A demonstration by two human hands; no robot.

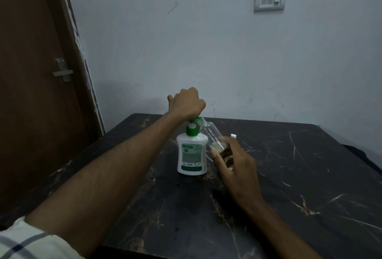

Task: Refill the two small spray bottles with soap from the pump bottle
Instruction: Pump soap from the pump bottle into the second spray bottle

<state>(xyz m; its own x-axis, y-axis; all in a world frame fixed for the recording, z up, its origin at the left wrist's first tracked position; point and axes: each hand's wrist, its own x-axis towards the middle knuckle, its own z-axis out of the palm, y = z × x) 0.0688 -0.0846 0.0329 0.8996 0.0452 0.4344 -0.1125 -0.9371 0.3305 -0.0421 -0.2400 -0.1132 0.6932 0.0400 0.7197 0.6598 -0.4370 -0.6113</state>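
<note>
A single head-worn, wide-angle camera looked forward and down from the near edge of a dark marble table (pixel 289 176). It faced the far wall (pixel 206 52), with a door (pixel 31 72) at the left. Both forearms reached away from it, so the work sat close, mid-frame.

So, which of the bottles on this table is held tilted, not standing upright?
The clear small bottle in the right hand: it leans with its neck at the green pump spout. The white pump bottle, pressed by the left hand, stands upright.
</note>
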